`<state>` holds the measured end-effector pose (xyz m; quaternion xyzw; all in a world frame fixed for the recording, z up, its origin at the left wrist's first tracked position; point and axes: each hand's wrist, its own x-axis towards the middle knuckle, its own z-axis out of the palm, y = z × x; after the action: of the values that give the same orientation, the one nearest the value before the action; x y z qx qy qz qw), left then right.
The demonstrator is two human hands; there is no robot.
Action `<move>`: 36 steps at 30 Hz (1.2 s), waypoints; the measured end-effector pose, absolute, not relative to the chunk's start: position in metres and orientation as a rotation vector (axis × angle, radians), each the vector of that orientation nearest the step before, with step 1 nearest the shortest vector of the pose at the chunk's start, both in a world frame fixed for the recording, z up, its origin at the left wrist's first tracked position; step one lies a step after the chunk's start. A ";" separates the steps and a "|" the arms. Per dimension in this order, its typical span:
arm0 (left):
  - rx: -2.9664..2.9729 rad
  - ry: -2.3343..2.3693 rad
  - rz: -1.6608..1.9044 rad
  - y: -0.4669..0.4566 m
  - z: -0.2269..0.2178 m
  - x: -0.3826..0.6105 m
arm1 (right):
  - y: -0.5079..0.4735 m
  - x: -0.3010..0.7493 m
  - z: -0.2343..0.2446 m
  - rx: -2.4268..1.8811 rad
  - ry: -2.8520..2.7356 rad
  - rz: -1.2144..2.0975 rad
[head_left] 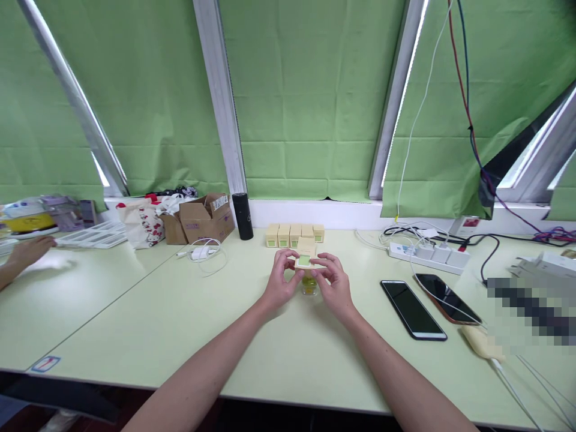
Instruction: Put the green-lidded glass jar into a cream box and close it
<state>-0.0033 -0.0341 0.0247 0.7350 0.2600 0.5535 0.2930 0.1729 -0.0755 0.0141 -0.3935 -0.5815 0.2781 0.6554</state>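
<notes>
My left hand (pixel 282 281) and my right hand (pixel 333 283) pinch a small tan cardboard box (pixel 307 246) from its two sides. A white-edged green panel shows on the face of the box toward me. Just below it, between my hands, stands a small clear glass jar (pixel 309 285) with something yellow in it; whether it touches the box I cannot tell. Behind my hands, several similar small tan boxes (pixel 294 233) with green panels sit in a row.
A black phone (pixel 414 310) and another phone (pixel 447 298) lie to the right, below a power strip (pixel 427 257) with cables. A black flask (pixel 243 216), an open carton (pixel 209 219) and a white charger (pixel 202 252) are at left. Another person's hand (pixel 33 249) reaches in far left.
</notes>
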 end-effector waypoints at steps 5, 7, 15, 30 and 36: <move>2.009 0.611 1.435 -0.036 0.027 -0.007 | -0.077 0.174 0.015 -0.849 -1.337 0.646; 2.028 0.615 1.448 -0.036 0.026 -0.007 | -0.077 0.174 0.015 -0.840 -1.344 0.637; 2.114 0.773 1.524 -0.038 0.027 -0.005 | -0.082 0.171 0.016 -0.899 -1.467 0.451; 2.067 0.836 1.569 -0.032 0.022 -0.003 | -0.088 0.166 0.011 -0.892 -1.676 0.231; 2.016 0.965 1.645 -0.026 0.020 -0.005 | -0.089 0.168 0.013 -0.874 -1.754 0.125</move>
<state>-0.0045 -0.0261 0.0196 0.7143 0.3420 0.5828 0.1819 0.1681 -0.0890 0.0134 -0.3702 -0.7427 0.0530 0.5555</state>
